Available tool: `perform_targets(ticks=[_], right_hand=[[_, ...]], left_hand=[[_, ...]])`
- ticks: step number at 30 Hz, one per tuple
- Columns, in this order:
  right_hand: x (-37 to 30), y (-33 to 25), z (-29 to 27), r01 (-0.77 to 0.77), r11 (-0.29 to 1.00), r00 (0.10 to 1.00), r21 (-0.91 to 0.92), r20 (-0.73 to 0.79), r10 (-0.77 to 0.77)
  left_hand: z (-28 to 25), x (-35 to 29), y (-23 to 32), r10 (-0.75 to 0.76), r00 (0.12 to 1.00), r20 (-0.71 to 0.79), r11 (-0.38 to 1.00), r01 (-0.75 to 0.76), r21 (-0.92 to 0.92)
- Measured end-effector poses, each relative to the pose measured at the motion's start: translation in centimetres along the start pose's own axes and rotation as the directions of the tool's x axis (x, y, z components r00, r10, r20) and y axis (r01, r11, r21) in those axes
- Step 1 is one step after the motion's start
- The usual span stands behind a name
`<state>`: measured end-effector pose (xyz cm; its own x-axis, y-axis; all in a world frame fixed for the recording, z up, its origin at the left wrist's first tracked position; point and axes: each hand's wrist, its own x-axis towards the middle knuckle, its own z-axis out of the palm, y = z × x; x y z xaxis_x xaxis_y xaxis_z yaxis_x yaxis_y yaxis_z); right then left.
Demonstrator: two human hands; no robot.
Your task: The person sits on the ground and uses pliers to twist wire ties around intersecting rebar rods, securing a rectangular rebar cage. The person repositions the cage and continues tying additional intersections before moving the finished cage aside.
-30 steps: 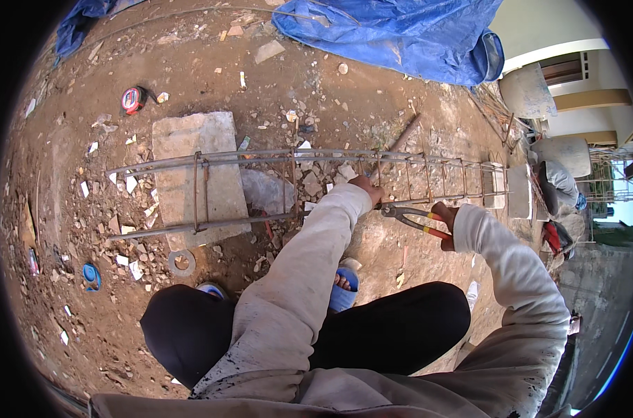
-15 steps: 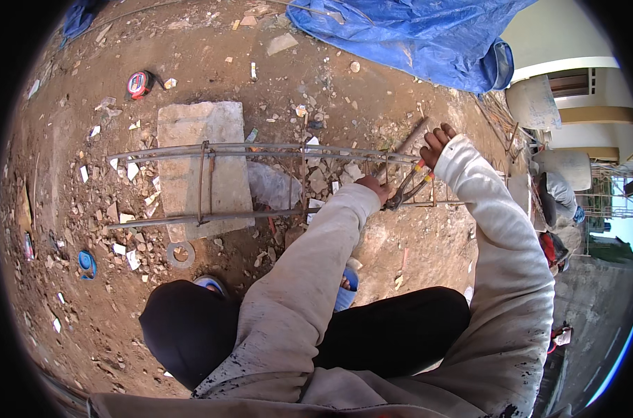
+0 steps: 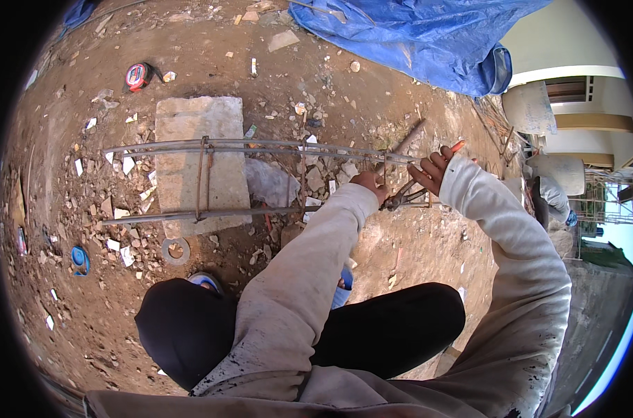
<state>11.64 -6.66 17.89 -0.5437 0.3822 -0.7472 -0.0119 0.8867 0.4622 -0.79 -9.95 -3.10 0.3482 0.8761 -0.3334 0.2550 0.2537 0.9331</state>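
A long rebar cage [image 3: 254, 210] lies across the ground in front of me, its parallel bars joined by thin square stirrups [image 3: 303, 171]. My left hand [image 3: 370, 184] is closed at a stirrup near the cage's right part; its fingertips are partly hidden. In my right hand [image 3: 431, 169] is a pair of pincers [image 3: 396, 200] with orange-red handles, one handle end poking out above the fist. The pincers' jaws are at the near bar, just right of my left hand. Whether wire is in the jaws is too small to tell.
A concrete block [image 3: 199, 115] supports the cage's left part. A tape measure [image 3: 137, 76], a roll of tape [image 3: 175, 251] and a blue ring-shaped thing [image 3: 80, 260] lie on the rubble-strewn dirt. Beyond are a rusty pipe [image 3: 410, 136] and a blue tarp [image 3: 414, 42]; a building stands at right.
My right hand has closed round the pincers' handles and come slightly nearer and left; its fingers were raised and looser before. My left hand has barely moved.
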Motion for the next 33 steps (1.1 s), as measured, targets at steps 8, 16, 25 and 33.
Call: perform_targets(ticks=[8, 16, 25, 33], right_hand=[[5.4, 3.3, 5.6, 0.015, 1.0, 0.973, -0.011, -0.232, -0.017], [-0.8, -2.7, 0.2, -0.292, 0.908, 0.956, 0.301, 0.085, 0.28], [-0.2, -2.2, -0.2, -0.279, 0.883, 0.934, 0.378, 0.322, 0.157], [6.1, 4.1, 4.1, 0.334, 0.942, 0.927, -0.032, -0.172, -0.334]], left_hand=[[-0.3, -0.2, 0.9, -0.055, 0.998, 0.021, 0.998, 0.055, 0.022], [0.0, -0.2, 0.6, -0.041, 0.998, 0.05, 0.999, 0.039, 0.036], [-0.7, -0.3, 0.7, -0.067, 0.994, 0.09, 0.997, 0.07, -0.026], [-0.3, 0.0, 0.5, -0.114, 0.993, -0.002, 0.992, 0.114, 0.044]])
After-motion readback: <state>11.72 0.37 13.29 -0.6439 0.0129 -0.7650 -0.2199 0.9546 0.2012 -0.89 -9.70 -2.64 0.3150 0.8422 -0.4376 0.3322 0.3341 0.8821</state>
